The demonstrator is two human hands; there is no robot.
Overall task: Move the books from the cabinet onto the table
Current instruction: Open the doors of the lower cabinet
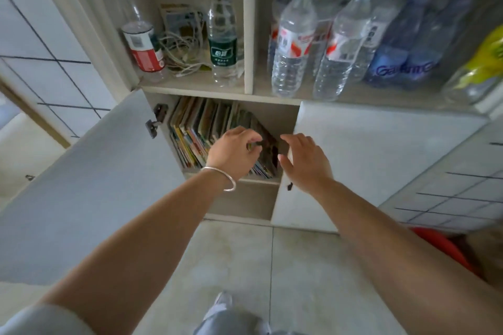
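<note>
Left hand (234, 153), silver bangle (221, 178) at the wrist, reaches into the lower compartment of the cabinet (247, 22) with fingers curled at the top edge of the rightmost, leaning books; whether I actually pinch one, I cannot tell, as motion blur hides the fingertips. Right hand (304, 163) hovers just beside it, fingers spread and relaxed, thumb toward the books, holding nothing, in front of the closed right door (381, 158). Books (206, 128): one row of thin, colourful volumes standing on the lower shelf, upright at left, tilting rightward toward my hands. Left door (89, 185): swung open, hinge (156, 119) visible at its inner edge. Upper shelf, left bay: red-capped bottle with red label (138, 35), tangle of pale cables (182, 54), green-labelled water bottle (221, 32). Upper shelf, right bay: cluster of clear water bottles with red-and-white labels (295, 41), blue-wrapped bottles (402, 41) behind them, yellow-and-clear bag (484, 62) at far right. Below: tiled floor (245, 266), my shoe (223, 302) and grey trouser leg, something red (441, 247) at the right edge.
</note>
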